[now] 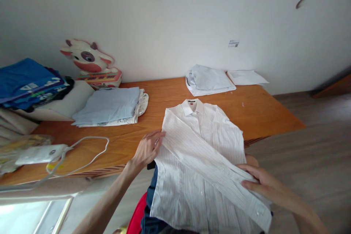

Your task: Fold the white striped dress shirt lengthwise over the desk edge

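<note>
A white pin-striped shirt [201, 146] lies collar-away across the near edge of the wooden table [263, 111], its lower part hanging over toward me. One sleeve is folded diagonally across its back. My left hand [146, 149] rests flat on the shirt's left edge. My right hand [259, 181] presses on the sleeve near its cuff at the lower right. Neither hand grips anything.
A folded light-blue garment [108, 105] lies on a white one at mid-left, another folded pale shirt [208, 79] and papers [246, 77] at the back. A cow-shaped toy [87, 58], a clothes pile [26, 82] and a white device with cable [41, 153] sit left.
</note>
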`<state>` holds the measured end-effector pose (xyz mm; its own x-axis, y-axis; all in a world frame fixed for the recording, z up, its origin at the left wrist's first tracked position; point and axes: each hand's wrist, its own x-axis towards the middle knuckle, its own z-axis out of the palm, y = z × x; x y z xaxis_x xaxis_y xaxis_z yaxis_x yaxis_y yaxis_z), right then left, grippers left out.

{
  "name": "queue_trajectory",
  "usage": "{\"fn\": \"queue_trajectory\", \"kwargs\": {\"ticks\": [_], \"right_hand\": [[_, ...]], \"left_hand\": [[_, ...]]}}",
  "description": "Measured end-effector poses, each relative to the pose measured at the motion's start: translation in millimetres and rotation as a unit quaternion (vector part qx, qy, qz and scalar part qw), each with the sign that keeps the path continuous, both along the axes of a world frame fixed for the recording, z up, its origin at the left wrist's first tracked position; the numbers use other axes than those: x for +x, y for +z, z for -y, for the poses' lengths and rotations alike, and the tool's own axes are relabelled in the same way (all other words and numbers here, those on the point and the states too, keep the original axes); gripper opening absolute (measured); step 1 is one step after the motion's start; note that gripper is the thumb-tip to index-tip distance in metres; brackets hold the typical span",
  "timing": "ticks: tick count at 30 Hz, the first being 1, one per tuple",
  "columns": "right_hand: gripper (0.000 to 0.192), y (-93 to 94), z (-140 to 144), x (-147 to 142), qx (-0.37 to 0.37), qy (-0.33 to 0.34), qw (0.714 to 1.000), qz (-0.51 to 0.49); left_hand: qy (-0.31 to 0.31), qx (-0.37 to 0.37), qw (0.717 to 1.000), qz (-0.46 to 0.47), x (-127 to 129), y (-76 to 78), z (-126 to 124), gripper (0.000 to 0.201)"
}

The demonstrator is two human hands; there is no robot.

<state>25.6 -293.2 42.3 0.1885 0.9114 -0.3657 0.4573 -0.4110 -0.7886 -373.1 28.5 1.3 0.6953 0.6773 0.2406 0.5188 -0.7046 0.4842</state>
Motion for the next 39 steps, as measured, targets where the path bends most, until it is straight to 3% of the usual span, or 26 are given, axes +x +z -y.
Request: {"fn": "queue_trajectory", "kwargs": {"ticks": [3,5,8,10,12,15,19,24,28,34,39], "right_hand": [[0.056,-14.3,2,-6,-0.002,-0.010,1.000,-0.019],[0.057,-18.6,2,-11,0.003,-0.006,1.000,-0.024],[0.057,-20.0,4,-14,0.007,0.004,0.998,-0.056],[0.057,-22.7,7,-13,0.006,0.001,0.997,-0.078],[0.058,-29.7,9,-9,0.007,-0.014,0.997,-0.082],[0.061,-44.5,10,-5,0.012,-0.064,0.996,-0.060],[0.061,-50.7,6,-7,0.012,-0.093,0.994,-0.047],[0.054,-38.0,2,-12,-0.007,-0.041,0.998,-0.043],[0.054,-45.4,7,-8,0.003,-0.051,0.999,-0.005],[0.058,-69.8,25,-2,0.038,-0.061,0.981,0.180],[0.052,-64.0,31,-12,0.088,-0.018,0.939,0.331]], "left_hand": [[0.006,0.012,1.000,0.027,39,10.9,-13,0.041],[-0.004,0.047,0.999,0.018,70,7.2,-24,0.046],[0.016,0.085,0.995,-0.043,102,-15.3,-43,0.059],[0.042,0.096,0.992,-0.078,111,-33.6,-54,0.066],[0.060,0.104,0.988,-0.092,110,-47.5,-61,0.070],[0.076,0.112,0.987,-0.086,104,-55.9,-67,0.072],[0.093,0.114,0.987,-0.071,98,-54.8,-72,0.074],[0.110,0.119,0.983,-0.084,92,-53.5,-80,0.075],[0.100,0.121,0.984,-0.091,87,-53.8,-85,0.076],[0.089,0.119,0.984,-0.096,86,-53.1,-89,0.076],[0.074,0.126,0.987,-0.067,83,-40.4,-77,0.073]]}}
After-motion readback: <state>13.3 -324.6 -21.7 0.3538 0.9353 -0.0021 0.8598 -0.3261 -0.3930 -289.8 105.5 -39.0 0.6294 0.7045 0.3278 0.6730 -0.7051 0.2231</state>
